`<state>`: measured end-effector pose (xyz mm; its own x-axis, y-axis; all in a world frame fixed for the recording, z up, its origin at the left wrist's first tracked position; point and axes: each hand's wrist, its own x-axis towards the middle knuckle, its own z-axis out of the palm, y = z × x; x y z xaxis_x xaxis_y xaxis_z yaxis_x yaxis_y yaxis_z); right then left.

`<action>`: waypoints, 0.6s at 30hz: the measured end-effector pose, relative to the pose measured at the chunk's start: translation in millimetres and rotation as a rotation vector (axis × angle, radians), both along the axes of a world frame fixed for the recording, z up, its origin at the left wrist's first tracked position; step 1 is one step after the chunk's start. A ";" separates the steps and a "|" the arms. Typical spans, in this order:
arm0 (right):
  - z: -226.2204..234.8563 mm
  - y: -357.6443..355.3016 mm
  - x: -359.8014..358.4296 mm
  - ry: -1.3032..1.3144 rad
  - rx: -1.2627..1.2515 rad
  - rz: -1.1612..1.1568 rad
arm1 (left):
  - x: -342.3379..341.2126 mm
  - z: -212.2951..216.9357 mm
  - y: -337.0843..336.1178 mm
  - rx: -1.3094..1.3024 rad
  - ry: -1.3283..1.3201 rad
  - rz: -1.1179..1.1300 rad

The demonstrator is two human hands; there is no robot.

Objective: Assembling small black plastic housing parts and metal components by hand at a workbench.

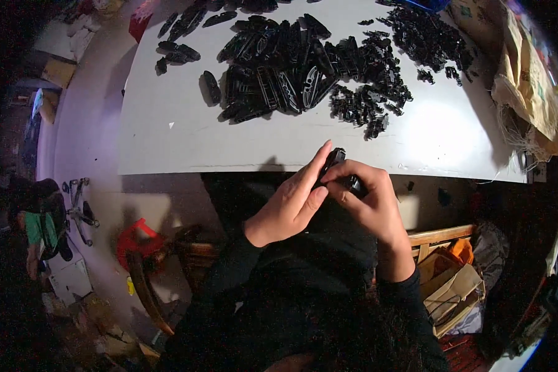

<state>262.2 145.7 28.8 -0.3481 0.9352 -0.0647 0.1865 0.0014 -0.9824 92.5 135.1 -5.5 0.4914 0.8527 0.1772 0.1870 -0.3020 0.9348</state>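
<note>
We locate the elongated black plastic part between the two hands, just off the near edge of the white table and over the lap. Its long axis runs obliquely—the far end leans away from the body and to the right, the near end drops back between the palms. The left hand grasps it from the left, fingers extended along its side and thumb bent toward the right hand. The right hand lies on the opposite side, its curled index finger and thumb pinching at the part's near portion; both hands are equally close. Under the right fingers we see a small black piece—we cannot tell whether it is separate or attached. The fingers hide most of the near end. Beyond the table edge, we note a heap of elongated black shells ahead and left, a cluster of small black clips ahead and right, and a farther pile of small black pieces.
</note>
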 end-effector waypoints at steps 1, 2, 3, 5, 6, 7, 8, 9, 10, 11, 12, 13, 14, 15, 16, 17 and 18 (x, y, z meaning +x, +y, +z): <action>0.1 -0.1 -0.1 0.006 0.013 0.026 | -0.5 1.0 -1.4 -0.027 -0.016 0.003; 0.2 -0.6 -2.2 0.007 0.012 0.025 | -0.1 1.1 -2.2 -0.028 -0.015 0.001; 0.5 -1.2 -7.0 0.050 0.014 -0.074 | 0.2 1.3 -3.0 -0.025 -0.033 0.025; 1.7 -3.6 -10.2 0.137 -0.147 -0.207 | 2.3 6.0 -3.9 -0.014 -0.067 0.067; -5.9 -4.3 -8.5 0.135 -0.146 -0.208 | 3.3 6.1 -5.2 -0.013 -0.069 0.066; -19.7 -5.4 -5.6 0.144 -0.139 -0.176 | 4.1 6.0 -6.9 -0.006 -0.069 0.070; -24.8 -5.4 -5.0 0.154 -0.131 -0.143 | 4.7 6.8 -7.9 0.002 -0.067 0.074; -20.6 -6.5 -5.1 0.191 -0.344 -0.129 | 6.4 4.2 -8.5 0.006 -0.072 0.085; -20.3 -7.7 -4.1 0.191 -0.344 -0.129 | 6.1 3.6 -9.4 0.005 -0.072 0.085; -21.4 -8.8 -0.4 0.236 -0.413 -0.134 | 7.0 2.3 -9.7 0.007 -0.053 0.058; -23.2 -10.5 3.0 0.282 -0.482 -0.140 | 7.8 2.8 -8.9 0.009 -0.034 0.032; -30.6 -13.7 5.4 0.302 -0.477 -0.163 | 1.8 7.0 -1.4 -0.102 0.030 -0.061; -32.0 -16.2 4.9 0.304 -0.478 -0.162 | 0.8 6.8 6.7 0.068 0.016 -0.033; -38.8 -17.7 4.8 0.125 -0.303 -0.141 | -4.1 4.3 18.1 0.073 0.113 -0.006; -45.8 -19.5 4.8 -0.056 -0.129 -0.118 | -7.2 1.3 31.1 0.079 0.209 0.020; -48.3 -22.9 3.7 0.002 -0.090 -0.022 | -4.1 -5.4 47.5 0.279 0.277 0.156; -55.2 -22.2 4.4 -0.079 0.080 -0.014 | -2.9 -12.7 63.0 0.480 0.347 0.301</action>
